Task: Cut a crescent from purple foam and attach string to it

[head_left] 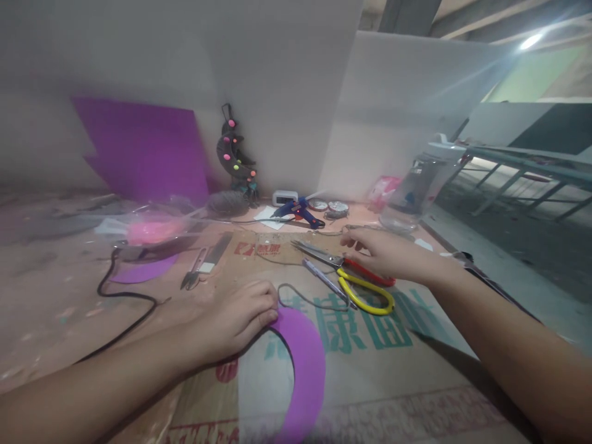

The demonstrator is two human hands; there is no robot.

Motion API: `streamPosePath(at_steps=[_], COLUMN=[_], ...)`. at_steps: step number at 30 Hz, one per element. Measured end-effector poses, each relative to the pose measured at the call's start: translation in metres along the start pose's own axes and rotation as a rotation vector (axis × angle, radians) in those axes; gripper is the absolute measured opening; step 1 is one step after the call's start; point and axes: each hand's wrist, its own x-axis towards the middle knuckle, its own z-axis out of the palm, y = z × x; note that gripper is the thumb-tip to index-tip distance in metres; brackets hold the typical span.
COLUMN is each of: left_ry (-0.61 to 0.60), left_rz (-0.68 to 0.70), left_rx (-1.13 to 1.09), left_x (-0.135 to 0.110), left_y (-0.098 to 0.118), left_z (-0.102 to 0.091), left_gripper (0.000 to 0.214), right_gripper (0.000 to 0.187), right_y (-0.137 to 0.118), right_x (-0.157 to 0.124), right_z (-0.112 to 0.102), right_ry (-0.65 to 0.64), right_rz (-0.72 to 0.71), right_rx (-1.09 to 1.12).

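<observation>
My left hand (250,314) is closed on the upper tip of a purple crescent cutout (308,364), its thumb and fingers pinching the edge. The crescent curves down over the printed cardboard, and its lower end leaves the picture. A thin grey cord (319,305) loops out from beside my left fingertips. My right hand (374,250) hovers over the scissors, fingers loosely bent and apart, with nothing visible in them. Under it lie the scissors (365,296) with one yellow and one red handle, blades pointing left. A light purple pen (326,280) rests alongside them.
Behind stand a blue glue gun (298,211), a white device (285,197), a decorated dark crescent (231,151) and purple sheets (148,148). A utility knife (197,265), purple offcut (145,270) and black cable (124,295) lie left. A clear plastic jug (419,185) is at the right.
</observation>
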Motion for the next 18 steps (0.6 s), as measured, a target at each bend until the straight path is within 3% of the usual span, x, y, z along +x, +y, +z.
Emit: streamPosePath(at_steps=[7,11,13,18], left_ry=[0.011,0.018,0.032,-0.024], left_rz=[-0.013,-0.008,0.004,0.056], left_rx=[-0.010,0.005,0.025,0.103], left_x=[0.000,-0.001,-0.001,-0.002], left_y=[0.002,-0.001,-0.001,-0.001], left_z=[-0.001,0.001,0.002,0.005], left_gripper=[0.028,0.026,0.026,0.026], right_gripper=[0.029,0.017,0.019,0.035], right_y=[0.009,0.006,0.005,0.006], right_x=[0.001,-0.010,-0.016,-0.026], right_z=[-0.001,-0.009,-0.010,0.018], right_ry=[-0.131,-0.119,-0.112,-0.056], right_rz=[0.071,0.059,0.010,-0.106], right_rx=[-0.066,-0.182,-0.184,-0.124])
